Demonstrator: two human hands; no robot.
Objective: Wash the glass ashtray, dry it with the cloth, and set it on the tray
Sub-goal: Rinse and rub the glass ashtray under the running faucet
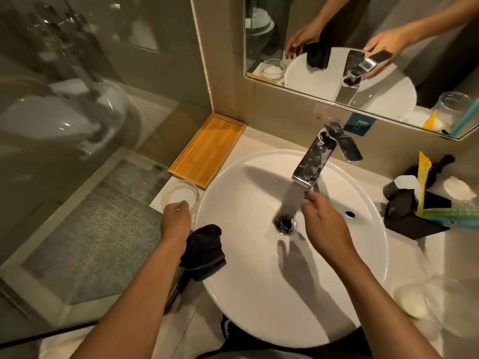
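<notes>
The round glass ashtray [181,194] stands on the white counter, left of the sink [368,257]. My left hand [176,220] reaches over it with the fingers curled on its near rim. A dark cloth [203,251] hangs over the sink's left rim, just beside my left forearm. The empty wooden tray [207,152] lies behind the ashtray, in the corner against the wall. My right hand [320,224] hovers over the basin just below the chrome faucet [311,161], fingers loose and holding nothing.
A glass shower partition [77,125] borders the counter on the left. To the right of the sink are black packets [404,203], a yellow sachet, a soap bar [412,300] and a clear glass. A mirror [363,47] hangs above the faucet.
</notes>
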